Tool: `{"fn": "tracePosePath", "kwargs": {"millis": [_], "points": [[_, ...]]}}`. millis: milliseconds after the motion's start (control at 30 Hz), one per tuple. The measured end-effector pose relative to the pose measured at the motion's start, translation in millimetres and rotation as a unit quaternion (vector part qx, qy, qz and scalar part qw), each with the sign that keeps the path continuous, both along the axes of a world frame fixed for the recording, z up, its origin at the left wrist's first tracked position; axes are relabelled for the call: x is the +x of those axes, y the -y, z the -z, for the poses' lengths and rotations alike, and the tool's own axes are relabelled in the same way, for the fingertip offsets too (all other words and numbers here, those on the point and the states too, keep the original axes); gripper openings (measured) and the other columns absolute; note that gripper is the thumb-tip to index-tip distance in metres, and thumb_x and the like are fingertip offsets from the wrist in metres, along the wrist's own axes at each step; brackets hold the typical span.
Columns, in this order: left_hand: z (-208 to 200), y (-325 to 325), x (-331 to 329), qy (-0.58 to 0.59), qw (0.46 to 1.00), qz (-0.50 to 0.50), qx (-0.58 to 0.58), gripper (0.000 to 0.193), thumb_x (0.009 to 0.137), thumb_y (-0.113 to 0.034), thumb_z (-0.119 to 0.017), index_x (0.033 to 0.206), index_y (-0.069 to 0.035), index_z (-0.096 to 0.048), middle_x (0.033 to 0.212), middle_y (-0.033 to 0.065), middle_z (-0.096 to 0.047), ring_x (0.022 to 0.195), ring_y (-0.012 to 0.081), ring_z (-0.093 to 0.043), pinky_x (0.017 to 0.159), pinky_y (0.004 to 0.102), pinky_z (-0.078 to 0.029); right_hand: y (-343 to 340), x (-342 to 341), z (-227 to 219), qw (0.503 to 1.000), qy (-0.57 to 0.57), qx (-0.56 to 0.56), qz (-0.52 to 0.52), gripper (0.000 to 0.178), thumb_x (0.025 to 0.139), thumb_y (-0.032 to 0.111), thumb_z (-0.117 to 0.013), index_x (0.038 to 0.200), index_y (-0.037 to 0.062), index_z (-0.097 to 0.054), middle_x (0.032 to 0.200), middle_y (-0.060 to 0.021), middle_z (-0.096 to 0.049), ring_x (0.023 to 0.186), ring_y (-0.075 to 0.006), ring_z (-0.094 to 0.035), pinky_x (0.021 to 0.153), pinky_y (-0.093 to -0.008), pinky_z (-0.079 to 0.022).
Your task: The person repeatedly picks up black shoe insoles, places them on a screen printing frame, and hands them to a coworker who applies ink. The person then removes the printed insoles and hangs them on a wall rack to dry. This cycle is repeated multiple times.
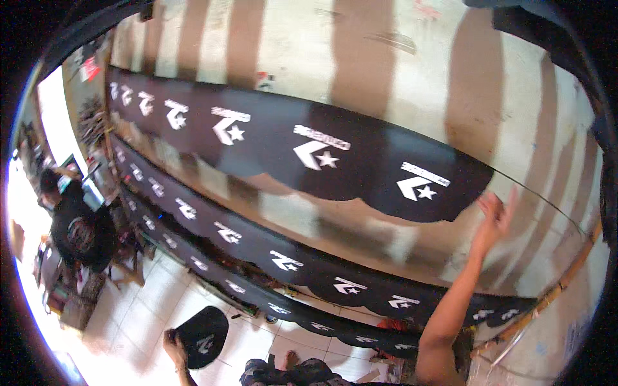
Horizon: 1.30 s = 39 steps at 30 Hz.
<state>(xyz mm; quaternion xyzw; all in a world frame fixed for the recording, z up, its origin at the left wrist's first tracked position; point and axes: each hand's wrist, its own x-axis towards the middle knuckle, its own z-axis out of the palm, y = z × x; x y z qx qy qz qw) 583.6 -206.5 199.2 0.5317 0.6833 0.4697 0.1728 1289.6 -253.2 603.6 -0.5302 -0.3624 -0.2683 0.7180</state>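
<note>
My left hand (172, 345) grips the edge of a rounded black panel (205, 338) with a white printed mark, held low over the floor. The panel looks like a flat piece of cloth, but its material cannot be made out for sure. My right arm reaches up, and my right hand (494, 212), slightly blurred, has its fingers stretched out beside the right end of the upper row of black panels (380, 161). These panels overlap along a thin line (537, 195) and carry the same white mark. Whether my fingertips touch the last panel is unclear.
Two lower rows of similar panels, a middle row (254, 248) and a bottom row (302, 315), hang below. A bamboo pole (553, 286) slants at the right. Behind stands a striped, light wall (418, 51). A person in black (84, 225) is at the left, above white floor tiles (145, 302).
</note>
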Motion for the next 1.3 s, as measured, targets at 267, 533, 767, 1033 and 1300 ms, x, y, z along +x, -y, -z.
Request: {"fn": "tracePosePath", "kwargs": {"millis": [267,533,767,1033,1300], "points": [[-143.7,52.6,0.7,0.057,0.998,0.009,-0.010,0.021,0.091,-0.014,-0.059,0.101,0.004,-0.057,0.086,0.0181,-0.063,0.081,0.0244,-0.063,0.074,0.0347,-0.049,-56.1,-260.4,232.7,0.740,-0.206,-0.407,-0.493,0.048,0.092,0.022,-0.060,0.129,-0.0050,-0.046,0.103,-0.0164,-0.065,0.083,-0.0214,-0.064,0.077,-0.0313,-0.052],[-213.9,140.5,-51.8,0.303,0.951,0.013,0.055,0.017,0.092,-0.002,-0.058,0.109,0.001,-0.056,0.090,0.0014,-0.063,0.083,0.0055,-0.057,0.075,0.0199,-0.047,-90.1,-449.2,240.9,0.443,-0.144,-0.383,-0.798,0.086,0.087,0.022,-0.069,0.151,0.0031,-0.013,0.119,-0.0164,-0.060,0.108,-0.0201,-0.058,0.096,-0.0312,-0.044],[-170.6,197.4,-86.3,0.380,0.924,-0.005,0.042,0.017,0.091,-0.002,-0.059,0.107,0.001,-0.056,0.092,0.0020,-0.060,0.085,0.0078,-0.055,0.076,0.0221,-0.044,-55.1,-473.7,240.3,0.388,-0.053,-0.504,-0.770,0.049,0.085,-0.001,-0.065,0.132,-0.0006,-0.051,0.098,-0.0100,-0.067,0.089,-0.0148,-0.064,0.078,-0.0264,-0.052],[-62.9,155.2,-47.6,0.371,0.927,0.051,-0.025,0.027,0.093,-0.007,-0.058,0.117,0.002,-0.049,0.090,0.0126,-0.068,0.070,0.0119,-0.061,0.064,0.0246,-0.051,34.3,-375.0,199.7,0.653,0.202,-0.507,-0.525,0.024,0.088,0.022,-0.068,0.090,-0.0010,-0.068,0.067,-0.0131,-0.066,0.054,-0.0159,-0.056,0.054,-0.0330,-0.044],[16.2,129.3,53.9,0.009,0.932,0.317,-0.179,0.024,0.093,-0.014,-0.052,0.113,-0.003,-0.058,0.092,0.0149,-0.071,0.082,0.0274,-0.069,0.072,0.0362,-0.053,154.1,-189.7,-40.5,0.849,0.072,-0.485,-0.196,0.036,0.082,0.025,-0.075,0.059,0.0065,-0.055,0.054,0.0062,-0.047,0.052,-0.0045,-0.039,0.046,-0.0268,-0.032]]}}
